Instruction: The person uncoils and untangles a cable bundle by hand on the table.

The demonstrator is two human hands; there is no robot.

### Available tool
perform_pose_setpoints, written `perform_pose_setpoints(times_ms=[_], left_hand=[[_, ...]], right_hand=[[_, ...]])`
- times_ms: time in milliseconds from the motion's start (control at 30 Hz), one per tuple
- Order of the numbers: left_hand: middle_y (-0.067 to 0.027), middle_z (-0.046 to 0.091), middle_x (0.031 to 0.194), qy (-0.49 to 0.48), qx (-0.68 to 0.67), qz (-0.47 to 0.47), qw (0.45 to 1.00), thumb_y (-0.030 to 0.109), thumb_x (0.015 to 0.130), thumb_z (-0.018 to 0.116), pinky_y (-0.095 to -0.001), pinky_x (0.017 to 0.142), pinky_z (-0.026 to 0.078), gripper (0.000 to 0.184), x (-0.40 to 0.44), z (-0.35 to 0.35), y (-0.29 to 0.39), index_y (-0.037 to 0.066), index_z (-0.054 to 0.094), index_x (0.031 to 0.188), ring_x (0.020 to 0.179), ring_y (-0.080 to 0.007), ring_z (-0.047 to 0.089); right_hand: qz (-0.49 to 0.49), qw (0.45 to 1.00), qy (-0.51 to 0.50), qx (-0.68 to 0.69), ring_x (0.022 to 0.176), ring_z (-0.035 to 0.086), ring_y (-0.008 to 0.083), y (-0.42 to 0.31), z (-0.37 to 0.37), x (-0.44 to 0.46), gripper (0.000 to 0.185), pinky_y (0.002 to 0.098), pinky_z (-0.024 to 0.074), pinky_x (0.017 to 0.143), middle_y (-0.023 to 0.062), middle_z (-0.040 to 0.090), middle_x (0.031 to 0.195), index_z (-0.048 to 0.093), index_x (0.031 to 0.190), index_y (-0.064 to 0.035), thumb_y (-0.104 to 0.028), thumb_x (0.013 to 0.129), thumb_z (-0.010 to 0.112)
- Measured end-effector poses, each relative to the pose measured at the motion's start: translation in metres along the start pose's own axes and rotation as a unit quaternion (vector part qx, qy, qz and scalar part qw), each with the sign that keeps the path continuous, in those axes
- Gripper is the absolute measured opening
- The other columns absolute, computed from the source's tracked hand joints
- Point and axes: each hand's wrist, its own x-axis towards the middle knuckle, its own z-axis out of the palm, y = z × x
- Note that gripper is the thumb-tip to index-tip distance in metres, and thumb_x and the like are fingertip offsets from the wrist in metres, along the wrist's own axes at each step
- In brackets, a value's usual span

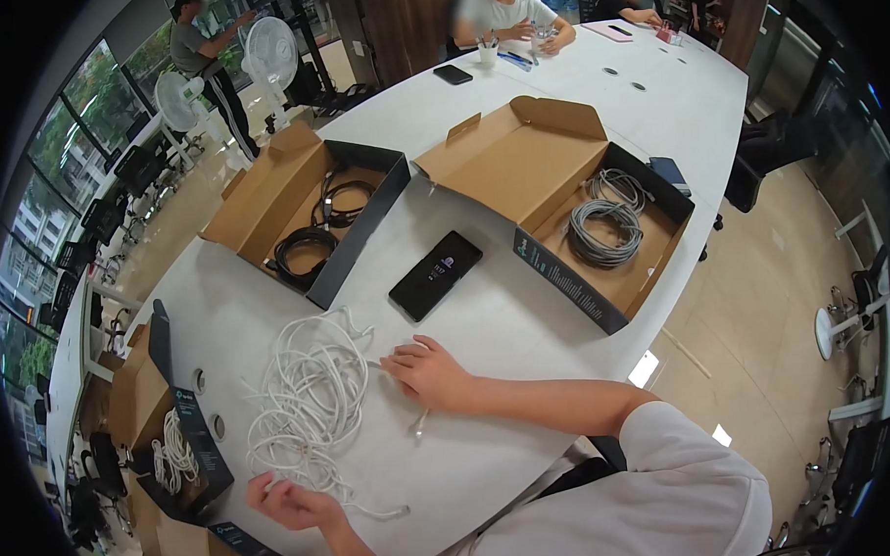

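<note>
A loose, tangled heap of white cable lies on the white table in front of me. My right hand is at its right side, with the fingers closed on a strand of the cable. A cable end with a small plug sticks out below that hand. My left hand is at the lower edge of the heap, its fingers curled in. Whether a strand is inside those fingers is hidden. Another plug end lies on the table to the right of my left hand.
Open cardboard boxes hold black cables, grey coiled cables and white cables. A black phone lies between the boxes and the heap. People sit at the table's far end; one stands near the fans.
</note>
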Motion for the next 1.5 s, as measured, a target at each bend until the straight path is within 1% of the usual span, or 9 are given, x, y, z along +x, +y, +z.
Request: perform_pose_setpoints(times_ms=[233, 433, 533, 700, 900, 1000, 1233, 1433, 1500], left_hand=[[-0.0100, 0.061, 0.097, -0.212, 0.015, 0.196, 0.957, 0.002, 0.080, 0.061, -0.0448, 0.082, 0.046, 0.012, 0.039, 0.028, 0.046, 0.008, 0.062, 0.091, 0.092, -0.0338, 0.055], [-0.0191, 0.070, 0.091, -0.417, 0.068, -0.063, 0.904, 0.025, 0.089, 0.071, -0.0482, 0.075, 0.052, 0.027, 0.050, 0.067, 0.065, 0.000, 0.066, 0.099, 0.083, -0.0387, 0.067], [-0.0216, 0.070, 0.079, -0.536, 0.144, -0.144, 0.820, 0.035, 0.090, 0.071, -0.0505, 0.068, 0.053, 0.036, 0.058, 0.080, 0.069, -0.001, 0.066, 0.096, 0.074, -0.0435, 0.068], [-0.0191, 0.069, 0.071, -0.495, 0.160, -0.132, 0.844, 0.046, 0.081, 0.078, -0.0493, 0.064, 0.053, 0.047, 0.045, 0.099, 0.051, 0.001, 0.067, 0.091, 0.069, -0.0405, 0.069], [-0.0183, 0.069, 0.072, -0.543, 0.145, -0.112, 0.819, 0.043, 0.075, 0.083, -0.0459, 0.065, 0.054, 0.045, 0.025, 0.110, 0.032, 0.001, 0.069, 0.083, 0.071, -0.0367, 0.070], [-0.0169, 0.069, 0.072, -0.534, 0.125, -0.116, 0.828, 0.038, 0.075, 0.083, -0.0451, 0.065, 0.054, 0.039, 0.021, 0.112, 0.029, 0.002, 0.070, 0.078, 0.072, -0.0357, 0.070], [-0.0096, 0.066, 0.067, -0.604, -0.029, -0.223, 0.765, 0.028, 0.072, 0.080, -0.0401, 0.063, 0.051, 0.026, 0.046, 0.088, 0.018, 0.005, 0.069, 0.076, 0.066, -0.0280, 0.066], [-0.0058, 0.059, 0.065, -0.724, -0.211, -0.172, 0.634, 0.023, 0.072, 0.081, -0.0366, 0.060, 0.047, 0.021, 0.116, 0.036, 0.021, 0.006, 0.069, 0.078, 0.061, -0.0241, 0.059], [-0.0052, 0.059, 0.065, -0.685, -0.229, -0.123, 0.681, 0.023, 0.073, 0.083, -0.0362, 0.060, 0.047, 0.023, 0.110, 0.030, 0.014, 0.006, 0.069, 0.079, 0.061, -0.0236, 0.060]], right_hand=[[0.141, 0.960, 0.013, 0.241, 0.088, 0.071, 0.0289, 0.003, -0.027, 0.013, 0.033, 0.0389, 0.0581, 0.081, 0.0135, 0.074, 0.099, 0.073, 0.111, -0.0040, 0.001, 0.079, 0.068], [-0.016, 0.943, 0.181, 0.277, 0.089, 0.071, 0.0296, 0.000, -0.026, 0.015, 0.026, 0.0370, 0.0582, 0.077, 0.0142, 0.074, 0.103, 0.073, 0.101, -0.0019, 0.005, 0.076, 0.071], [-0.055, 0.940, 0.196, 0.273, 0.088, 0.071, 0.0295, -0.009, -0.028, 0.011, 0.024, 0.0367, 0.0580, 0.076, 0.0150, 0.073, 0.101, 0.073, 0.097, -0.0022, 0.005, 0.074, 0.072], [-0.017, 0.949, 0.134, 0.285, 0.084, 0.072, 0.0280, -0.006, -0.032, 0.012, 0.019, 0.0353, 0.0571, 0.075, 0.0138, 0.074, 0.094, 0.073, 0.098, -0.0004, 0.005, 0.081, 0.067], [0.224, 0.885, -0.012, 0.408, 0.082, 0.072, 0.0196, 0.003, -0.026, 0.013, 0.017, 0.0322, 0.0557, 0.075, 0.0117, 0.073, 0.087, 0.071, 0.107, 0.0023, 0.000, 0.092, 0.063], [0.198, 0.911, 0.047, 0.359, 0.084, 0.070, 0.0191, 0.006, -0.017, 0.013, 0.019, 0.0299, 0.0547, 0.075, 0.0112, 0.072, 0.089, 0.069, 0.110, 0.0028, 0.001, 0.092, 0.063], [0.204, 0.937, 0.039, 0.282, 0.103, 0.063, 0.0255, 0.010, -0.018, 0.018, 0.033, 0.0325, 0.0542, 0.076, 0.0144, 0.061, 0.121, 0.061, 0.124, -0.0010, -0.007, 0.092, 0.065], [0.190, 0.951, 0.045, 0.241, 0.112, 0.058, 0.0264, 0.011, -0.016, 0.016, 0.049, 0.0328, 0.0533, 0.079, 0.0141, 0.048, 0.140, 0.050, 0.138, -0.0034, -0.009, 0.092, 0.066], [0.185, 0.952, 0.059, 0.236, 0.114, 0.058, 0.0269, 0.012, -0.013, 0.015, 0.051, 0.0328, 0.0532, 0.080, 0.0139, 0.046, 0.143, 0.048, 0.140, -0.0036, -0.009, 0.092, 0.066]])
